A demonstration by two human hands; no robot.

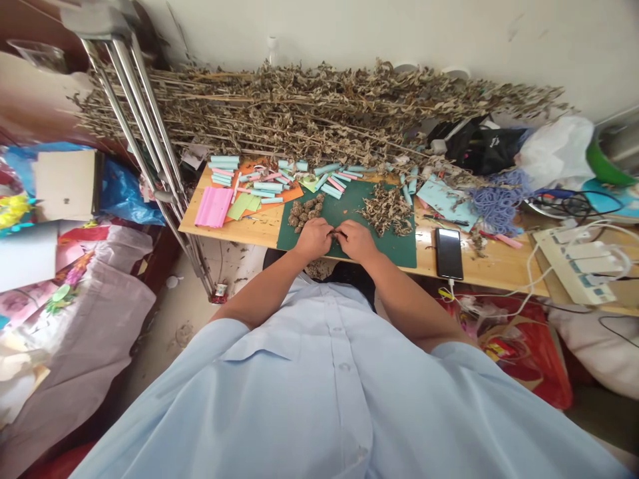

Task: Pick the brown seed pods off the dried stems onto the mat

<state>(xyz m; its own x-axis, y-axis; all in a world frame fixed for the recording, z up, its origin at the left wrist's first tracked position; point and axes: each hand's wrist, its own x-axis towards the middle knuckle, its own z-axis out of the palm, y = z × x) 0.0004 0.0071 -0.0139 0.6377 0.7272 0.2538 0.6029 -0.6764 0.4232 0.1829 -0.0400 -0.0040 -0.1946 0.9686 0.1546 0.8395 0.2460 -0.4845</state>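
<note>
We are pinching a small, dark, crumbly-looking piece (335, 234) between the fingers of our left hand (355, 240) and right hand (315, 239), near the green mat's (344, 199) front edge, brown, rough, rounded clumps (305, 213) lying beside our right hand.

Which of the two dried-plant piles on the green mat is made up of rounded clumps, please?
The left-hand pile, beside the left hand; the right-hand pile is loose, crumpled leaves instead.
</note>
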